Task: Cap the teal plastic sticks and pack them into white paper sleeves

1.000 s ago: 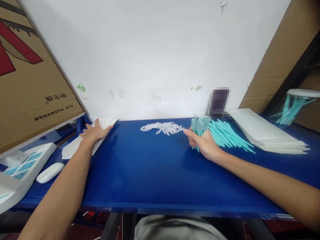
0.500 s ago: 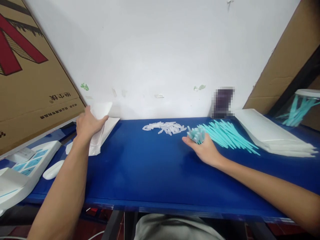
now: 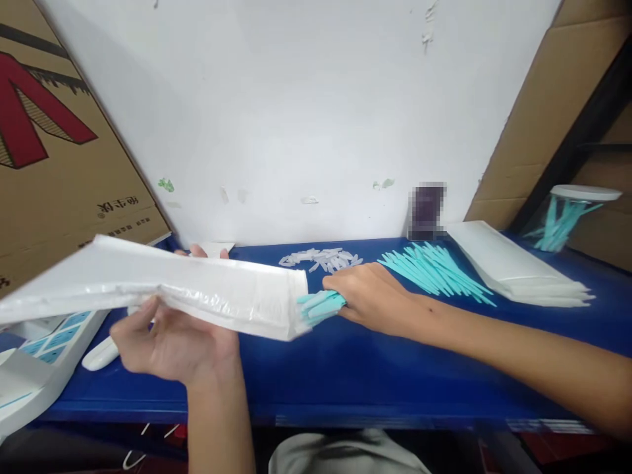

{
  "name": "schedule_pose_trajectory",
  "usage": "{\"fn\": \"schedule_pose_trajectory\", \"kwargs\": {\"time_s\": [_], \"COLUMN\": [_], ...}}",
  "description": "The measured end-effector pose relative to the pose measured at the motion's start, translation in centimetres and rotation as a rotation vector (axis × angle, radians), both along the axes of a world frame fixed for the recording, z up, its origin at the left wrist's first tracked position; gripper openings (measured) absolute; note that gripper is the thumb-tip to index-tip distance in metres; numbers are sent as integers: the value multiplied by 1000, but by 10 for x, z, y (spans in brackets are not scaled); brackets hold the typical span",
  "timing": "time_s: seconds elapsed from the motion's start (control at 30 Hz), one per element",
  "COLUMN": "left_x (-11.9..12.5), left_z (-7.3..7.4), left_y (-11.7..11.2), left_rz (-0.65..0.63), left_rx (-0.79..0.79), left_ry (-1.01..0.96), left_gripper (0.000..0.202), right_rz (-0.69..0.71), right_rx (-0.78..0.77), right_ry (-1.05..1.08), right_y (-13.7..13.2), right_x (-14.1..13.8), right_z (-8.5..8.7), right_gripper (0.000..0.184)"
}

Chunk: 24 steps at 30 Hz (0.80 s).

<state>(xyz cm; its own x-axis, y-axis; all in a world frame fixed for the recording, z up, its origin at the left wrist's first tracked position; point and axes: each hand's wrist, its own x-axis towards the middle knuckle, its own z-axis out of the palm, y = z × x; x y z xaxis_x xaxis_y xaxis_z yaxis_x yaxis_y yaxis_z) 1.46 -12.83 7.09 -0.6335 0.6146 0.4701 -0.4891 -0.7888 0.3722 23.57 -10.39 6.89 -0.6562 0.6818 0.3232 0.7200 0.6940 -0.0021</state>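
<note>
My left hand (image 3: 182,345) holds up a long white plastic bag (image 3: 212,289), its fingers behind the bag and its thumb on the near side. The bag's end points right. My right hand (image 3: 375,296) is wrapped round a bundle of turquoise sticks (image 3: 323,306), which points left. The bundle's far ends meet the bag's right end; how deep they sit in it I cannot tell. Behind my right hand lies a pile of loose turquoise sticks (image 3: 437,273). Small translucent white pieces (image 3: 333,259) lie in a heap by the wall.
A stack of white bags (image 3: 513,263) lies at the right, with a lidded clear jar (image 3: 557,220) of turquoise sticks beyond it. On the left are a white device with blue keys (image 3: 59,342), a white oval object (image 3: 101,353) and a large cardboard box (image 3: 74,191). A white wall closes the back.
My left hand has lifted a white bag from the left of the table and turned it sideways. My right hand has moved left and rotated, bringing the stick bundle to the bag's end.
</note>
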Motion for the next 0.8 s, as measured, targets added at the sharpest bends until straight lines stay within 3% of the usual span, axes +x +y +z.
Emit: {"fn": "schedule_pose_trajectory", "kwargs": {"time_s": [0.1, 0.2, 0.37, 0.5, 0.57, 0.63, 0.73, 0.8], "left_x": [2, 3, 11, 29, 41, 51, 63, 68], "left_z": [-14, -23, -27, -24, -24, -27, -36, -41], "left_y": [-2, -3, -4, -7, -10, -14, -20, -22], "left_rz": [-81, -144, -86, -12, 53, 8, -297, -474], "left_rx": [-66, -137, -165, -184, -205, -245, -325, -370], "left_ry": [-72, -31, 99, 50, 10, -5, -39, -98], "left_gripper": [35, 34, 37, 30, 19, 19, 15, 17], "right_rz": [-70, -88, -82, -159, -191, -171, -112, -124], "right_rx": [60, 151, 296, 328, 302, 246, 100, 0], "right_ry": [-161, -295, -332, -295, -299, -303, -191, 62], "right_y": [3, 7, 8, 6, 7, 11, 29, 50], "right_x": [2, 4, -1, -2, 1, 7, 13, 12], "right_z": [6, 8, 5, 12, 27, 49, 89, 113], "right_gripper": [5, 12, 27, 26, 26, 25, 27, 28]}}
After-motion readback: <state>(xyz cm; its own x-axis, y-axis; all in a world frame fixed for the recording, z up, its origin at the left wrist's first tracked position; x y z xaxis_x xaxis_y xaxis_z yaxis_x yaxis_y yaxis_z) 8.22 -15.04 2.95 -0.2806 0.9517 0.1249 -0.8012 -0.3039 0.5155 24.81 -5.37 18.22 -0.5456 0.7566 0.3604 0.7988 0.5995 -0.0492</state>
